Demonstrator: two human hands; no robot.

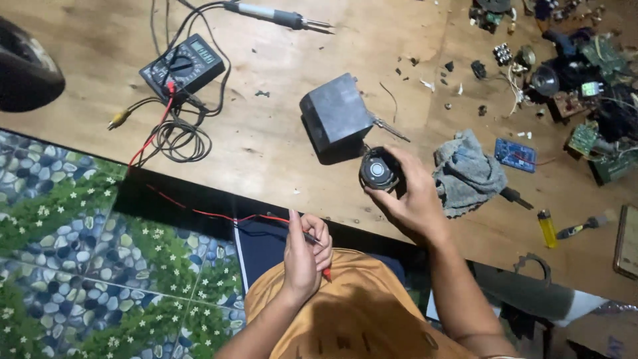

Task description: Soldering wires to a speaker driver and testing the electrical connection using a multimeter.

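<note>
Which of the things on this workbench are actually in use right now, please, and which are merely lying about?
In use:
right hand holding a small round speaker
left hand holding the probes
multimeter, wired to them

Lying about:
soldering iron
grey box
grey rag
yellow lighter
blue circuit board

The worktop (279,159) lies open along its near edge, between the coiled leads (176,139) and the dark box (335,119). Toward the right edge, a grey rag (465,173), a blue board (515,155), a yellow lighter (547,228) and heaped circuit parts (585,73) crowd any passage.
</note>
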